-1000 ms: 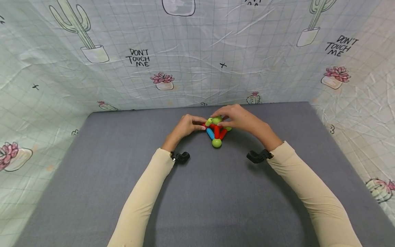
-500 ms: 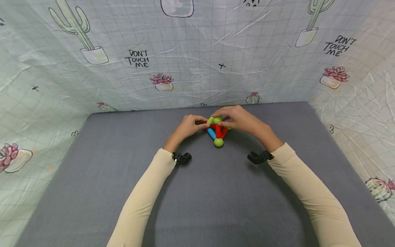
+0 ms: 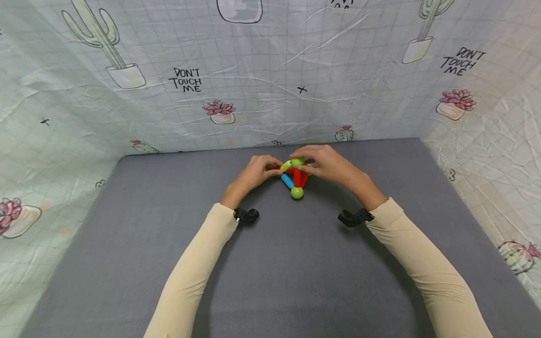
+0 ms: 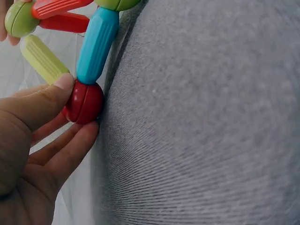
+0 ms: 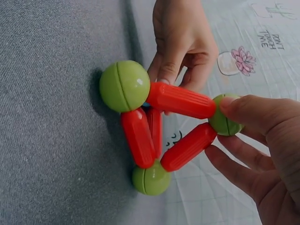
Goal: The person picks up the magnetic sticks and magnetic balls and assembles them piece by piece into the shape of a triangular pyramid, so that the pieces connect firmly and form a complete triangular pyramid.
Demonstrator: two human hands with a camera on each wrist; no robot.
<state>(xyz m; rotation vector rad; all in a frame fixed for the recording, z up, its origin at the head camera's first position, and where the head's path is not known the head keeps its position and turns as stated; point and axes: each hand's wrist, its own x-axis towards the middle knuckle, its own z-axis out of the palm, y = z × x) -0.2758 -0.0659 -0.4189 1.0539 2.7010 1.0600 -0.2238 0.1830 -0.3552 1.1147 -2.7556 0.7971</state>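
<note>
A small pyramid of magnetic sticks and balls stands on the grey table. My left hand pinches the red ball at its left base corner. From that ball a blue stick runs to the near green ball. A yellow-green stick slants up from beside my left thumb; its far end lies close to the top green ball, and I cannot tell if they touch. My right hand holds that top ball between thumb and fingers. Red sticks link the green balls.
Behind the table hangs a pale sheet printed with cacti, and it also covers both sides. A black wrist strap sits on the left forearm, another strap on the right.
The yellow-green stick has tipped from steeper to leaning toward the top ball. The pyramid has shifted slightly. Both hands keep their grip in nearly the same place.
</note>
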